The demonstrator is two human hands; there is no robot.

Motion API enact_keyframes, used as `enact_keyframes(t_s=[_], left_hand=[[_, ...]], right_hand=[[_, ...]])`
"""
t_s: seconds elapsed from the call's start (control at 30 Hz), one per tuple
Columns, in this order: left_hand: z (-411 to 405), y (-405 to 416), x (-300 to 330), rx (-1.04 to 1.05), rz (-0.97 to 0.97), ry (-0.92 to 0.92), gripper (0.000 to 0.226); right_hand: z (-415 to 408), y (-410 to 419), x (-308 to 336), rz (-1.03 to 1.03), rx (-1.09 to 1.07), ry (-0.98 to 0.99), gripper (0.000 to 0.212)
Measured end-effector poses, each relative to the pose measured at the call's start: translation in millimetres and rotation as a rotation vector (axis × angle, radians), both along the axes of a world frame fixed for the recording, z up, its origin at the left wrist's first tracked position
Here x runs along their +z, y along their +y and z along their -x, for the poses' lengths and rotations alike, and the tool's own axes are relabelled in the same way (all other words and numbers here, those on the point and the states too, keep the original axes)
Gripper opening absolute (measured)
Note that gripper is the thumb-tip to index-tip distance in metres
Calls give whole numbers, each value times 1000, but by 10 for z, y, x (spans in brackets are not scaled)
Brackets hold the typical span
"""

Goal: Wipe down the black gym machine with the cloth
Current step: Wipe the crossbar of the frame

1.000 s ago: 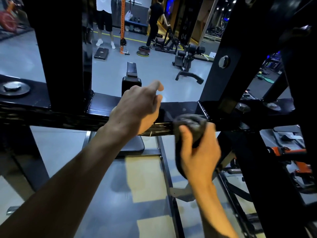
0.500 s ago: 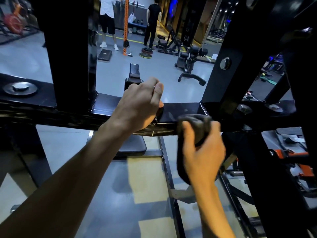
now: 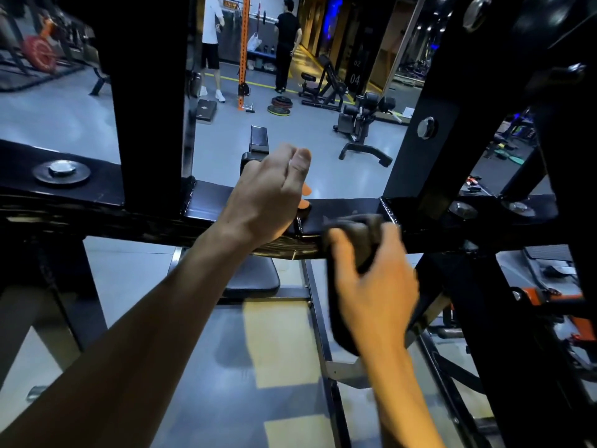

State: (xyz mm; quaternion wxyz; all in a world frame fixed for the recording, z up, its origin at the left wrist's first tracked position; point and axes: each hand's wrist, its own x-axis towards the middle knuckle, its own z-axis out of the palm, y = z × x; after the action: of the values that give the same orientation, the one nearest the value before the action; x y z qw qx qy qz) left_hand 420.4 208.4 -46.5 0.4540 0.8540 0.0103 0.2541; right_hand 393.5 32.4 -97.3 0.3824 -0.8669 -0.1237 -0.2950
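The right hand (image 3: 376,286) is gripping the cloth (image 3: 355,231) against the bar (image 3: 339,218), which is running sideways. The left hand (image 3: 271,195), fingers curled, is resting on it just left.

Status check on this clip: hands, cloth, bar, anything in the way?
Right hand grips dark cloth, pressed on black crossbar. Left hand rests on the bar beside it, fingers curled. Upright post just right of the cloth.
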Motion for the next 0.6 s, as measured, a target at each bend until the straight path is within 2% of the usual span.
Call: enact_keyframes(t_s=[0.07,0.13,0.27,0.4,0.6], left_hand=[[0,-6,21,-1,-8,-12,41],[-8,-26,33,4,-35,-28,39],[0,-34,21,-5,-77,-56,34],[0,-33,8,1,-141,-70,34],[-23,-50,-7,27,-218,-61,32]], right_hand=[[-105,-258,37,-96,-36,6,26],[-151,-428,19,-231,41,-13,20],[-185,-577,-249,-470,161,-75,22],[-223,-528,-528,-501,161,1,14],[-160,-159,-629,-452,55,-94,18]])
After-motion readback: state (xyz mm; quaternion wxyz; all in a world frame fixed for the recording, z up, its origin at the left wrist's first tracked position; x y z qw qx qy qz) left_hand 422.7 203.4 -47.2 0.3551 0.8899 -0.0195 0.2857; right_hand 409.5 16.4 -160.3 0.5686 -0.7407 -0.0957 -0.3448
